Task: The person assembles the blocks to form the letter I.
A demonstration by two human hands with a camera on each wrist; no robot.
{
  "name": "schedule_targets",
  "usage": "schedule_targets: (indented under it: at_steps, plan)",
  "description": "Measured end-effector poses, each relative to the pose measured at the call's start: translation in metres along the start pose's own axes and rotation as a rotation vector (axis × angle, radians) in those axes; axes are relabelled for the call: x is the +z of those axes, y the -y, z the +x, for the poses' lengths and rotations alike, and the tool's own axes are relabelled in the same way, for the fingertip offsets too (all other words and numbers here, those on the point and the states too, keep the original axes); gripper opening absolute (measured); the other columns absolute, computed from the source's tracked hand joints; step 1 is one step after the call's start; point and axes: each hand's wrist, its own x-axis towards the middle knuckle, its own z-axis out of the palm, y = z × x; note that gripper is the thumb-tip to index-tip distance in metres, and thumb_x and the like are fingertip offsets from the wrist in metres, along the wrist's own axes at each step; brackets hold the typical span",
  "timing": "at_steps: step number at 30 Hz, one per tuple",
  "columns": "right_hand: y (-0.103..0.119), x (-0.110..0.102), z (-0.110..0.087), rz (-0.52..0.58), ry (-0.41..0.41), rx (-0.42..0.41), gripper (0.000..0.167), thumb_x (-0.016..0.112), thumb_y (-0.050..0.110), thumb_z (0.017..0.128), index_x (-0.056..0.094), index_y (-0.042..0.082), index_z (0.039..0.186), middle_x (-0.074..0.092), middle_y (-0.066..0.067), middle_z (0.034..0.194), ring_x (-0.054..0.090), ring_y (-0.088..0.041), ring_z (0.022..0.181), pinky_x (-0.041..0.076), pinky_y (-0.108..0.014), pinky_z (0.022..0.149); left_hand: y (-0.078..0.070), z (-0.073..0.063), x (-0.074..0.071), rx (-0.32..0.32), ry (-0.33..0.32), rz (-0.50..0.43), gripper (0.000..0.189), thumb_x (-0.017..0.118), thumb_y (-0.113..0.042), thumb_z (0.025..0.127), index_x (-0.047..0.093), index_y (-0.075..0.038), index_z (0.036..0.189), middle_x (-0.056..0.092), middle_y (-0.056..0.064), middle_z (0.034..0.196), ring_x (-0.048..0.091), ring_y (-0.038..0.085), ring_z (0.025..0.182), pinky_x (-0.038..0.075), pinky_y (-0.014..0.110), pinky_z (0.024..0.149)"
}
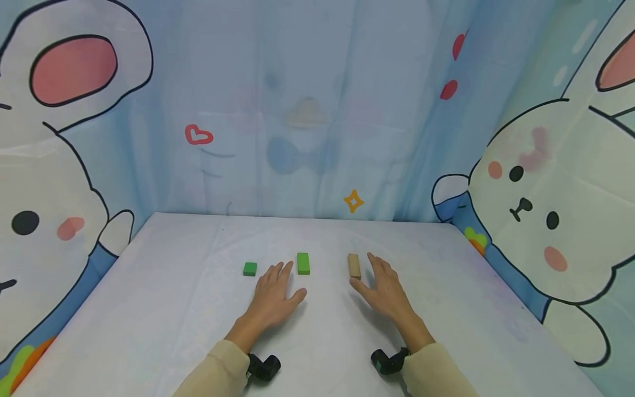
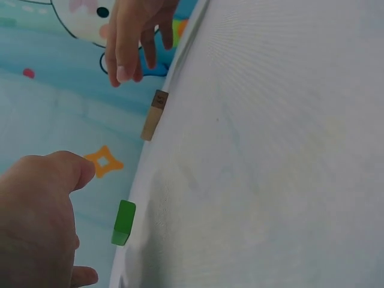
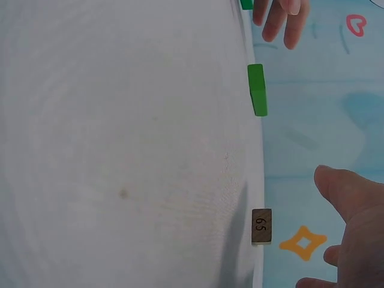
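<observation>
Wooden block (image 1: 354, 265) near right hand (image 1: 388, 292), green blocks (image 1: 303, 264) near left hand (image 1: 272, 298)
I see both hands hover, fingers spread wide.

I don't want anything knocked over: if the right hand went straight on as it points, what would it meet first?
Probably the wooden block, which sits just ahead of the right hand on its thumb side; depth is unclear, so the hand might pass over it.

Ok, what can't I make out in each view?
Head: the underside of the long green block, hidden by the table.
Left wrist: part of the left hand, cut off by the left and bottom edges.
Right wrist: part of the small green block, cut off by the top edge.
</observation>
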Motion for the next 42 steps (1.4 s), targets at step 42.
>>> schedule_targets:
  at_steps: [42]
  plan:
    - [-0.012, 0.015, 0.022, 0.067, 0.046, 0.011, 0.097, 0.069, 0.05, 0.095, 0.019, 0.004, 0.164, 0.026, -0.031, 0.164, 0.028, -0.052, 0.151, 0.033, -0.069, 0.116, -0.002, 0.026, 0.015, -0.051, -0.058, -0.021, 0.072, 0.059, -0.039, 0.1, 0.035, -0.003, 0.159, 0.037, 0.024, 0.161, 0.027, 0.045, 0.154, 0.016, 0.062, 0.126]
